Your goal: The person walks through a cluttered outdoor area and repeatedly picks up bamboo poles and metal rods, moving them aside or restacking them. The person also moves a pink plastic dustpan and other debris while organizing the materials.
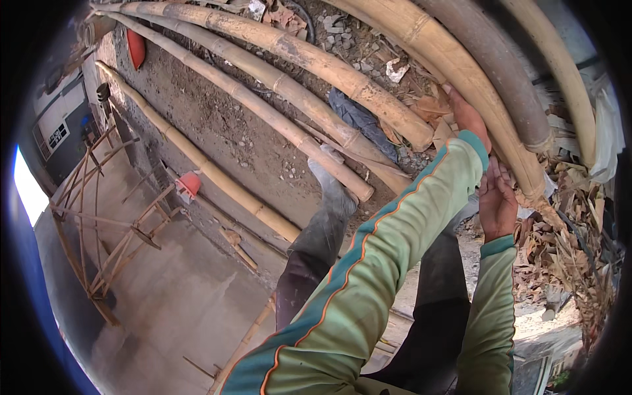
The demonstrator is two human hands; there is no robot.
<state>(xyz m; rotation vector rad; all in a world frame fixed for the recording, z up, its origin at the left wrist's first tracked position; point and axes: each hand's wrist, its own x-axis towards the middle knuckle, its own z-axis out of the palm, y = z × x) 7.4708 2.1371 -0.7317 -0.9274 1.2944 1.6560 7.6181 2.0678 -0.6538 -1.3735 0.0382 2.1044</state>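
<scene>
A thick tan bamboo pole [454,62] runs from the top edge down to the right, ending over dry leaves. My left hand [469,118] is at its near side, the fingers partly hidden beneath the pole's edge. Closer to the pole's end, my right hand [498,204] has its palm turned up and its fingers curled against the pole's side. Both green sleeves reach in from below, the left arm crossing over my legs. A darker brown pole [494,59] lies just beyond the one at my hands.
Several bamboo poles [289,49] lie across the dirt to the left, one beside my foot [326,171]. Dry leaves [559,257] heap at the right. A red hard hat [188,184] and a wooden frame [99,224] are farther left. Dark plastic [359,115] lies between poles.
</scene>
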